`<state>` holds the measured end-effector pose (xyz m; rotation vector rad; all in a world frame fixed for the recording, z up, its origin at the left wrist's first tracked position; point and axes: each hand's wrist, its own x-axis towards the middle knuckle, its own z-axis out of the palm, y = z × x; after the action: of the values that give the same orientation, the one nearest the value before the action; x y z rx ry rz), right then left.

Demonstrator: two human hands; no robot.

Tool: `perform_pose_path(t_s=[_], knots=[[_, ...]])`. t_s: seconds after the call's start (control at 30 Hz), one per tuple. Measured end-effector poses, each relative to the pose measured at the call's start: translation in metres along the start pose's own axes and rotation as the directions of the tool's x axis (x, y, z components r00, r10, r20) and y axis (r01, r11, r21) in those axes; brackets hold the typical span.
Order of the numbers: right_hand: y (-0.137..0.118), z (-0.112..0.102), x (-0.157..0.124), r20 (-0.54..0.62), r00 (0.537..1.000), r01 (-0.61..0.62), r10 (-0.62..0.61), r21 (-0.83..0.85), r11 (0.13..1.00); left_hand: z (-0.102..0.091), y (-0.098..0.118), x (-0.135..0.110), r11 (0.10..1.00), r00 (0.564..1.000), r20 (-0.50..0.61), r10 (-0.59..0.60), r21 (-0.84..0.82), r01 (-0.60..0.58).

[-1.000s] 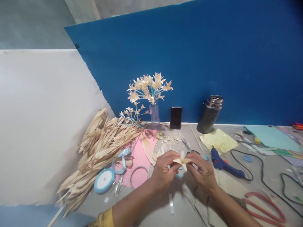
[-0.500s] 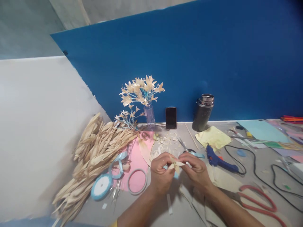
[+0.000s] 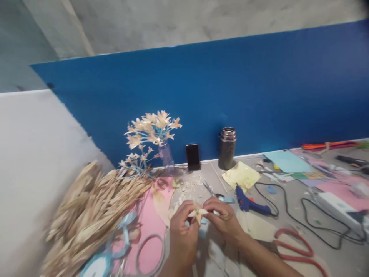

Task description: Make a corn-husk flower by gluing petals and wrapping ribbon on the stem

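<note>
Between my hands is a small cream husk flower (image 3: pixel 198 212) with pointed petals, facing up toward me. My left hand (image 3: pixel 183 227) pinches it from the left, thumb and forefinger closed at its petals. From the right, my right hand (image 3: pixel 223 219) grips a petal tip between thumb and fingers. Just beyond the hands lie small scissors (image 3: pixel 211 189) and pale husk scraps (image 3: pixel 188 184). Light blue bits show beneath the flower, partly covered by the fingers. A blue glue gun (image 3: pixel 250 204) rests to the right of my right hand.
Dried corn husks (image 3: pixel 95 211) are heaped at left, beside pink paper (image 3: pixel 152 227), a tape roll (image 3: pixel 150 256) and blue ribbon (image 3: pixel 98 265). A vase (image 3: pixel 166 156) of husk flowers, a phone (image 3: pixel 193 157) and a flask (image 3: pixel 227 150) stand along the wall. Red-handled scissors (image 3: pixel 294 250) and cords lie right.
The camera view has tilted up and turned right, so the table things sit lower and further left. Both hands still hold the flower, whose front now faces me more fully.
</note>
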<state>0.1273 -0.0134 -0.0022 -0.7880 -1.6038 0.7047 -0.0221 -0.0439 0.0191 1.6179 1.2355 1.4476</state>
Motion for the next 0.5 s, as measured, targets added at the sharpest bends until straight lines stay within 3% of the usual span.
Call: perform_pose_path(t_s=[0.13,0.37,0.5], knots=[[-0.007,0.003,0.003,0.007,1.000,-0.004,0.004,-0.043,0.999,0.001,0.000,0.001,0.998,0.999,-0.020,0.035,0.060,-0.034],[0.007,0.008,0.005,-0.005,1.000,0.021,-0.022,-0.065,0.998,0.005,0.005,0.001,0.993,0.990,-0.132,0.054,0.116,-0.039],[-0.012,-0.011,0.009,0.035,0.999,0.043,-0.039,-0.122,0.992,0.009,0.016,0.006,0.996,0.991,-0.114,-0.073,0.041,0.078]])
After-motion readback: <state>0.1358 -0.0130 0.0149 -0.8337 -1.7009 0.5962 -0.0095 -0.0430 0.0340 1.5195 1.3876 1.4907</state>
